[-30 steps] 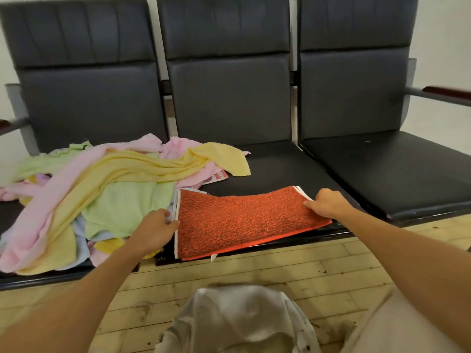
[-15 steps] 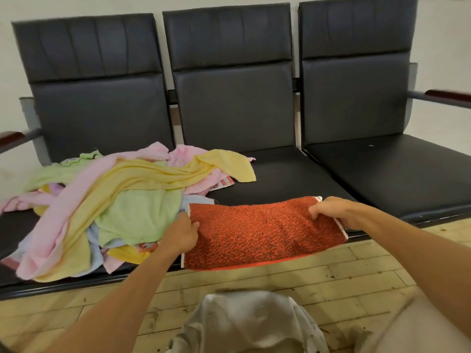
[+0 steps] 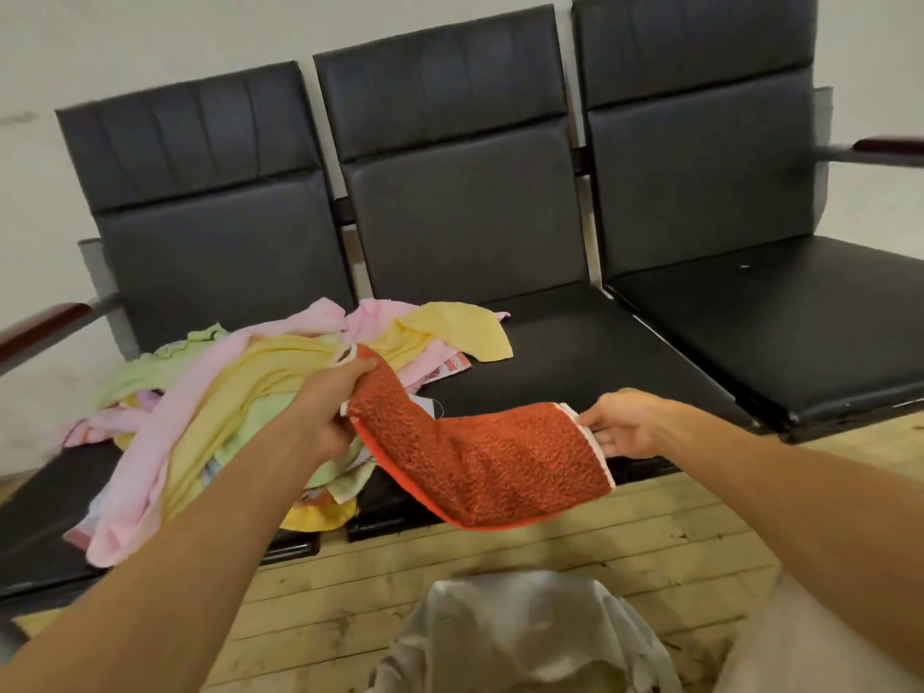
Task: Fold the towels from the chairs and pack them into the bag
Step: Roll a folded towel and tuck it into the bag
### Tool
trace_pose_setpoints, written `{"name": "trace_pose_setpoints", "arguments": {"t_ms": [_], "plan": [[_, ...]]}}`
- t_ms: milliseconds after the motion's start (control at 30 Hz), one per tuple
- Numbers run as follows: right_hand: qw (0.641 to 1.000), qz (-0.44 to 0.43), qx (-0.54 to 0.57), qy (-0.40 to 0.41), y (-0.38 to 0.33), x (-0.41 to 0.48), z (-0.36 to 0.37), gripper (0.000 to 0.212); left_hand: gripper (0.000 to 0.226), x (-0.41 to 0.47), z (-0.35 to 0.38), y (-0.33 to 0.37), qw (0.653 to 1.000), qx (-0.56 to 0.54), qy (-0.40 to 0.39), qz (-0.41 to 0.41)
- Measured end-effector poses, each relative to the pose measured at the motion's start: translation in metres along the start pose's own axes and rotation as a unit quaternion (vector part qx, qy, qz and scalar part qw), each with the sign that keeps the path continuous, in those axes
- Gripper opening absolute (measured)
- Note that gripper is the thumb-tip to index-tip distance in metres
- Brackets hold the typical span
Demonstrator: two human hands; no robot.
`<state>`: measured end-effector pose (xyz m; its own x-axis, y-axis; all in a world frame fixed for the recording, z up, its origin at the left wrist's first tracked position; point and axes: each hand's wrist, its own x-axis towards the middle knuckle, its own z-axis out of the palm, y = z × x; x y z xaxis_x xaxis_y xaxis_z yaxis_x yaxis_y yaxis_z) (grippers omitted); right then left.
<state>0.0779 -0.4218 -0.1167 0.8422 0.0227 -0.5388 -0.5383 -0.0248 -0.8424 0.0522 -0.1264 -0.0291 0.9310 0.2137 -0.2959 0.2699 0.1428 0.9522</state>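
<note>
A folded orange-red towel (image 3: 480, 462) hangs in the air in front of the middle chair seat (image 3: 575, 362). My left hand (image 3: 330, 402) grips its left end, raised over the pile. At the towel's right end, by the white hem, my right hand (image 3: 620, 425) has its fingers apart and only the fingertips touch the cloth. A loose pile of pink, yellow and green towels (image 3: 225, 392) covers the left chair seat and spills onto the middle one. The white cloth bag (image 3: 520, 637) lies on the floor below, close to me.
Three joined black padded chairs stand against a pale wall, with the right seat (image 3: 780, 322) bare. Dark wooden armrests stick out at the far left (image 3: 40, 322) and far right (image 3: 890, 145). A light wooden plank floor (image 3: 500, 547) runs under the chairs.
The orange-red towel has been lifted off the middle seat. My left hand rose with its left end, and my right hand loosened from a grip to a fingertip touch.
</note>
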Motion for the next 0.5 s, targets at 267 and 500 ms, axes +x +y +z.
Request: {"name": "trace_pose_setpoints", "arguments": {"t_ms": [267,500], "plan": [[0.998,0.030,0.018,-0.045,0.002,0.003,-0.004,0.019,0.015,-0.007,0.107,-0.037,0.964,0.238,-0.095,0.075],[0.995,0.048,0.003,-0.090,-0.001,0.004,-0.003,0.050,0.019,-0.006,0.133,-0.086,0.931,0.308,-0.196,0.024]]}}
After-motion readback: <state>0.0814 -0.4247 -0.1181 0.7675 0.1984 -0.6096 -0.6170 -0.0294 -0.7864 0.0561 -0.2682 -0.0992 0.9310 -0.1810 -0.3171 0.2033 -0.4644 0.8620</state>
